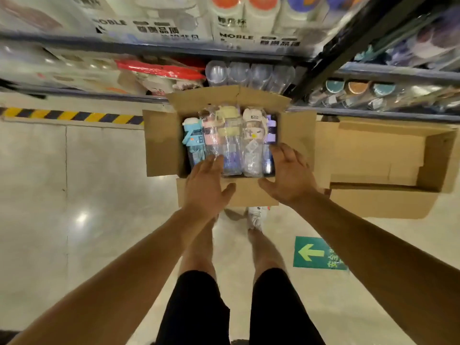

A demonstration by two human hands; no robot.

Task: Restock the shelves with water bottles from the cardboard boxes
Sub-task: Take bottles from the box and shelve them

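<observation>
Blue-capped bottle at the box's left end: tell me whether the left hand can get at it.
Probably yes. The left hand hovers open over the open box, the blue-capped bottle lies uncovered on top, nothing between.

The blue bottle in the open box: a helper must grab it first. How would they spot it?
Find the open cardboard box on the floor before the shelves. Wrapped bottles lie side by side inside; the blue bottle is leftmost, beside the pink one, the only one with a light blue strap.

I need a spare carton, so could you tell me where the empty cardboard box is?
In the head view, the empty cardboard box lies on the floor, right of the open box of bottles, below the shelf.
</observation>
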